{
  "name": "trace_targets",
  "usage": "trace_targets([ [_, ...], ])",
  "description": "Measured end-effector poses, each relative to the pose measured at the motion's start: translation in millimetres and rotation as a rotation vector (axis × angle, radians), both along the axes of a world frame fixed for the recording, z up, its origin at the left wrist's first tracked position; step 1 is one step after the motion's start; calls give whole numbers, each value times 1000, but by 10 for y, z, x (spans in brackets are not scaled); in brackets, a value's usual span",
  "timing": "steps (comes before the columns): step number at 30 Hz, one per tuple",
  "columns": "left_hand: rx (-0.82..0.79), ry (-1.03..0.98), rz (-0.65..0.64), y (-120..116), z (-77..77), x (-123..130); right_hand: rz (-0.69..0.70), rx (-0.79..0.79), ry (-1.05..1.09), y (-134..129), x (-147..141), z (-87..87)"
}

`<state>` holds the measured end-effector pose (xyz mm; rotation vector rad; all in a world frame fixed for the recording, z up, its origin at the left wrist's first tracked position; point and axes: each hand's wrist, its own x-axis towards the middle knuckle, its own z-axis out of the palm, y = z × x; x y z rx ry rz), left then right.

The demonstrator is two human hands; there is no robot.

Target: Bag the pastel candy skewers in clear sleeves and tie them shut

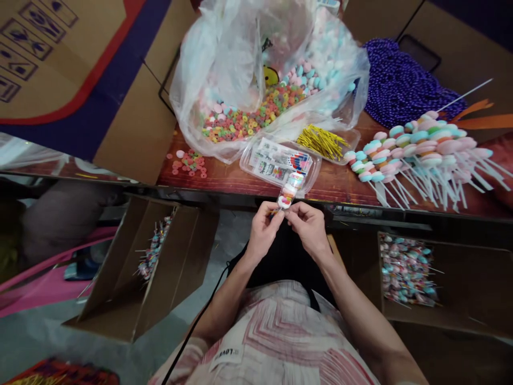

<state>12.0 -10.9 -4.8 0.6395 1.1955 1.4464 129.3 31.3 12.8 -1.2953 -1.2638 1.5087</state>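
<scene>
A candy skewer (288,193) in a clear printed wrapper points up and away from me, just over the table's front edge. Its pale, orange and pink sweets show through the plastic. My left hand (264,230) pinches the lower end of the wrapper, fingers closed. Close against it, my right hand (309,229) has thumb and forefinger pressed together at the same lower end; any small piece between those fingertips is hidden. Just beyond the skewer lies a clear plastic tray (315,179) of printed wrappers (276,160). Gold twist ties (323,143) fill another tray behind it.
A large plastic bag (220,48) holds ring gummies and marshmallows. Loose gummies (190,163) lie left. Unwrapped marshmallow skewers (428,147) are piled right, before purple bead strings (401,80). Below, cardboard boxes (184,256) (468,283) contain wrapped skewers. A big carton (124,139) stands left.
</scene>
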Motion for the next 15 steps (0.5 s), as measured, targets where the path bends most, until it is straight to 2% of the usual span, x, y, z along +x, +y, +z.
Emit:
trace_targets([
  [5,26,-48,33,5,-18,48,18,97,-22,-182,-67,-73],
  [8,-35,-192,-4,3,66,11,48,108,46,-232,-91,-129],
  [12,-199,-496,-230,-10,266,-144,139,214,127,-174,-46,-67],
  [15,-268,-595,-390,-6,322,-214,269,311,75,-105,8,17],
])
